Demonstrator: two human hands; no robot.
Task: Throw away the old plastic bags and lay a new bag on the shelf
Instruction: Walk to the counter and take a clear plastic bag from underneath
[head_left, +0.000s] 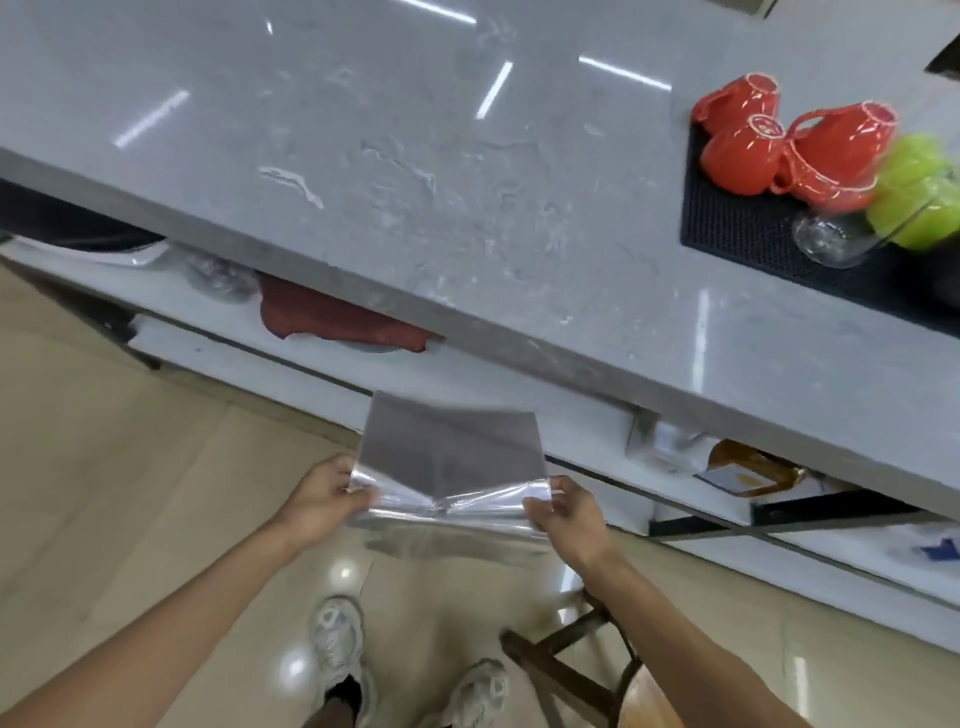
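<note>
Head view: clear plastic bag (451, 467) between both hands.

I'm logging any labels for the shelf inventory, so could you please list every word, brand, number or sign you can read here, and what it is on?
None can be read.
Blue mark on the white item on the lower shelf, far right: blurred and cut off.
Orange package on the shelf: no text legible.
Red cups, counter, clear plastic bag: no print visible.
</note>
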